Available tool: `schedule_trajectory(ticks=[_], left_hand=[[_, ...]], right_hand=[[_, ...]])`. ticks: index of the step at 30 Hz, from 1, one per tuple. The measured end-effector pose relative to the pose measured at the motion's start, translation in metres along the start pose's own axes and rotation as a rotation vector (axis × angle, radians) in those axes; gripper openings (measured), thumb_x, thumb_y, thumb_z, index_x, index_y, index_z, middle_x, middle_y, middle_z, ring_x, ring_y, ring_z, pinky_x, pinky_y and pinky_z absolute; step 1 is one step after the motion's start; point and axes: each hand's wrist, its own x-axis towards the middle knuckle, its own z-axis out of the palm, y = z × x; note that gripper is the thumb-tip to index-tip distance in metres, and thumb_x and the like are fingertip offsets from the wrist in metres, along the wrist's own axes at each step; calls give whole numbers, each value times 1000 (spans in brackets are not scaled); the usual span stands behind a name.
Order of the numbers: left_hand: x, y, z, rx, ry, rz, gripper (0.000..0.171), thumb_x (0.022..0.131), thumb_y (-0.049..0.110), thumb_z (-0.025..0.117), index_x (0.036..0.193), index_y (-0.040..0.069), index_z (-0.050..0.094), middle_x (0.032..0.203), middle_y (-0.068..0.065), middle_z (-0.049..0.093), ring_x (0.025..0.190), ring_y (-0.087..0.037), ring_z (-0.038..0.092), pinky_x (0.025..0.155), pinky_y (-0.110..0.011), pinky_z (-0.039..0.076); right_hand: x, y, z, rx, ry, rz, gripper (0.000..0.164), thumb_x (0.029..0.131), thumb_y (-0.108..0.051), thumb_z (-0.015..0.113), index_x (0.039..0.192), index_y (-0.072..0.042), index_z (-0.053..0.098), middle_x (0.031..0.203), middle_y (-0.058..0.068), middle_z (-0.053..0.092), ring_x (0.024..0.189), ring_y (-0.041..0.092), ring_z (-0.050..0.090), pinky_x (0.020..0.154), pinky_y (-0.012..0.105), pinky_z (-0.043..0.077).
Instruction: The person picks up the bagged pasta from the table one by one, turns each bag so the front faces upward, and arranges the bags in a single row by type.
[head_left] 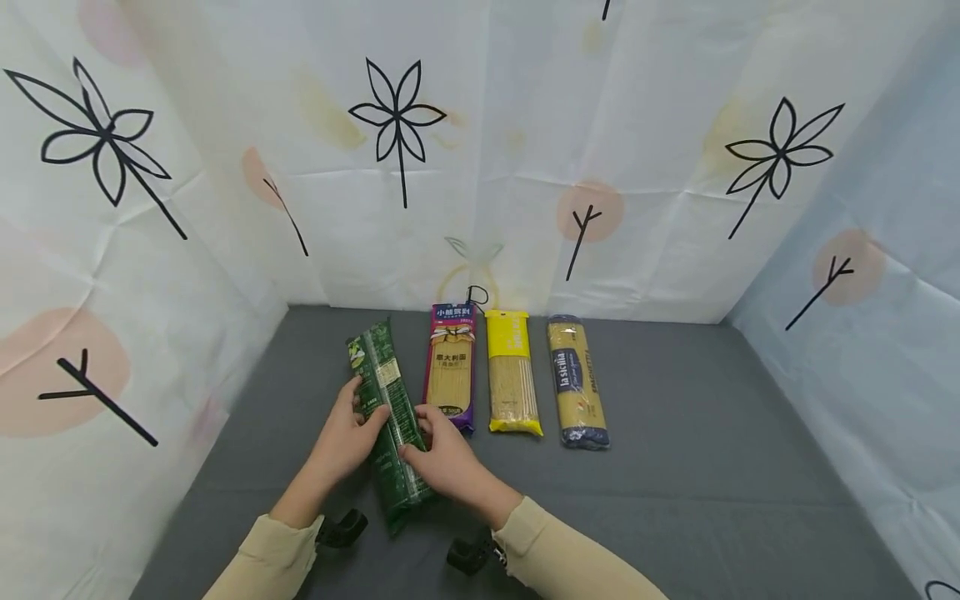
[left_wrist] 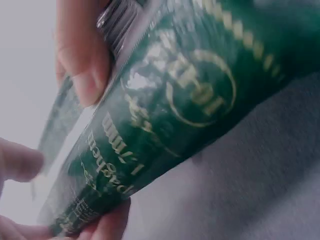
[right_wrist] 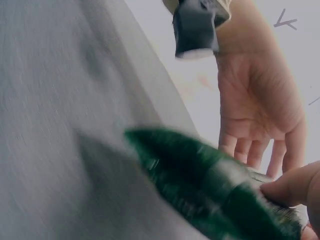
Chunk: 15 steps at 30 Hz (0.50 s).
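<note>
A long green packet of spaghetti [head_left: 392, 457] is held tilted at the left of the table in the head view, its lower end towards me. My left hand [head_left: 343, 440] grips its left side, thumb across the upper face. From the right, my right hand [head_left: 453, 465] holds the lower half, with its thumb on the face. The green packet [left_wrist: 150, 105] fills much of the left wrist view, its gold lettering reading "1.7mm". In the right wrist view one end of the packet [right_wrist: 185, 175] points out above the cloth, blurred.
Right of the green packet lie a purple-and-red pasta packet [head_left: 450, 375], a yellow one [head_left: 513, 375] and a blue-and-tan spaghetti packet [head_left: 577, 383]. They rest side by side on the grey tablecloth [head_left: 697, 467]. Patterned white curtains [head_left: 517, 125] enclose the back and sides.
</note>
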Motion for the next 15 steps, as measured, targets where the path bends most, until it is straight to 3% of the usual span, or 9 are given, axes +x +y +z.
schedule_trajectory(ticks=[7,11,14,15], left_hand=[[-2,15,5,-152,61,86,88,95,46,58,156,16,1,151,-27,23,121,-40,48,88,-55,47],[-3,23,9,-272,42,100,90,95,40,60,155,15,-3,152,-27,21,124,-40,47,93,-54,44],[-4,32,12,-396,24,103,90,97,33,60,153,13,-7,152,-26,20,127,-40,44,97,-53,43],[-5,34,13,-440,23,100,90,97,31,60,152,12,-8,152,-26,19,128,-39,43,97,-52,43]], right_hand=[[-4,-15,-14,-300,132,-214,54,98,-16,59,147,-20,37,139,5,53,123,18,52,94,39,48],[-8,-18,-17,-459,194,-324,57,96,-11,60,147,-20,38,128,5,60,83,11,65,68,27,53],[-11,-19,-17,-637,251,-425,60,93,-8,63,147,-17,39,121,6,64,71,13,62,61,25,51],[-11,-19,-17,-705,274,-458,61,93,-8,65,147,-16,40,118,5,65,75,13,63,64,24,52]])
